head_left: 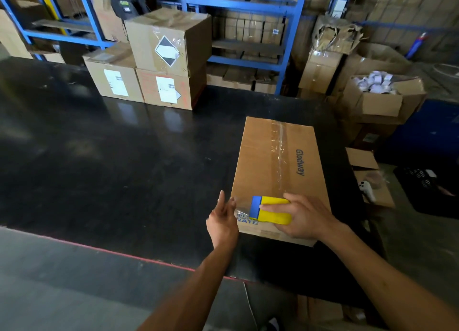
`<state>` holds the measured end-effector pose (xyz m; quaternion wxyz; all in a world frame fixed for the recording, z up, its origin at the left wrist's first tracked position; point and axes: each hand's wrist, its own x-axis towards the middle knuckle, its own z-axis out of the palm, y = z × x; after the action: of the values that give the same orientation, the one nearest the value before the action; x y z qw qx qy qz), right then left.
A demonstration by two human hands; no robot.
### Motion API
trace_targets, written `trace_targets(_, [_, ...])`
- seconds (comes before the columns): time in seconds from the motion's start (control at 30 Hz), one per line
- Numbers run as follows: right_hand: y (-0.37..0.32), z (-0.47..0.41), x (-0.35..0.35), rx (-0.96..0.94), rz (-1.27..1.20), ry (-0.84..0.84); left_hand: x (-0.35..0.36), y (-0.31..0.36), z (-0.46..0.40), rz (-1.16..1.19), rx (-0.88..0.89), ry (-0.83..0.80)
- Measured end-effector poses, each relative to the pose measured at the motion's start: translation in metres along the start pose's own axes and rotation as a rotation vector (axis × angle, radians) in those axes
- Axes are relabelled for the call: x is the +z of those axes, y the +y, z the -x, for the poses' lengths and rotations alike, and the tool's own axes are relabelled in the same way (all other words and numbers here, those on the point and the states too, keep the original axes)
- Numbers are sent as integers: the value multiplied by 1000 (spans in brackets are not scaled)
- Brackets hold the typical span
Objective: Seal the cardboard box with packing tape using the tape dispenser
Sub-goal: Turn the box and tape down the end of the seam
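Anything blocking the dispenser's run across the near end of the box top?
Nothing visible. The right hand holds the tape dispenser on the cardboard box; the open left hand sits beside the box's left edge, off its top.

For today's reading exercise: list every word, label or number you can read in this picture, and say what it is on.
"Glodway": on the top of the box.
"RATE": on the box's near end, part hidden by the dispenser.
"99": above it, partly cut off.
White labels on the far stacked boxes: too small to read.

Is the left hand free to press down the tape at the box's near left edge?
Probably yes. The left hand is open and empty beside the cardboard box, with nothing between it and the edge; the right hand holds the tape dispenser farther right.
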<state>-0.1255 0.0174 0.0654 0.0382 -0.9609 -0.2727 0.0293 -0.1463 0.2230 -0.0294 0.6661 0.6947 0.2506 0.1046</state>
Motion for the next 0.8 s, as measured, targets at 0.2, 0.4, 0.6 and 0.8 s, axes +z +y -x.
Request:
trace_targets(0.2, [-12,-11,-1,26,130,-110,6,-4,-1,-3,20,32])
trace_targets(0.4, [-24,-19,-11,36,157,-148,9,-12,-5,-84,79,75])
trace_targets(0.6, [-25,-21,-15,51,151,-175,-1,-17,-15,55,-4,-36])
trace_targets(0.8, [-25,-22,-15,65,143,-191,-40,-20,-55,21,38,-404])
